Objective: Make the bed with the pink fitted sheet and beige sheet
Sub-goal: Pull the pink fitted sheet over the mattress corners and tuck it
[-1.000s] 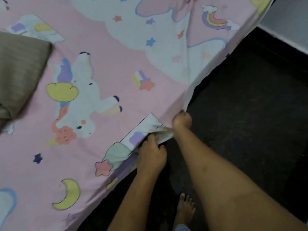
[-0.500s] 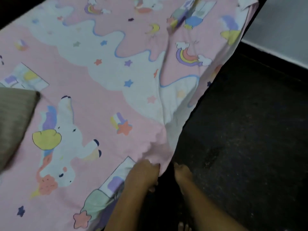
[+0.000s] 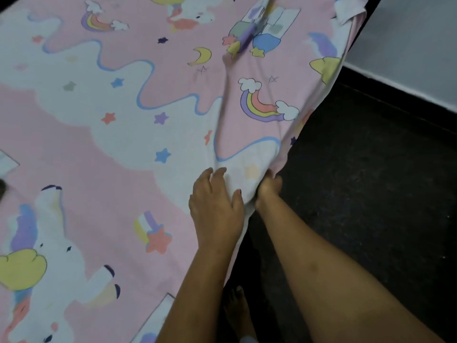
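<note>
The pink fitted sheet [image 3: 118, 149], printed with unicorns, rainbows and stars, covers the bed across most of the head view. My left hand [image 3: 217, 206] lies flat on top of the sheet at the bed's right edge, fingers spread. My right hand [image 3: 268, 188] grips the sheet's hanging side edge just beside it, fingers curled into the fabric. A long crease runs from the hands up toward the far corner [image 3: 346, 13], where the sheet's edge is turned back. The beige sheet shows only as a dark sliver at the left border.
A dark floor [image 3: 371, 194] lies to the right of the bed, bounded by a pale wall [image 3: 408, 45] at the upper right. My bare foot [image 3: 238, 310] stands on the floor close to the bed's edge.
Both hands have moved further along the bed's right edge toward the far corner. The view followed, so the beige sheet has slid almost out of the left border. My left hand went from gripping to lying flat.
</note>
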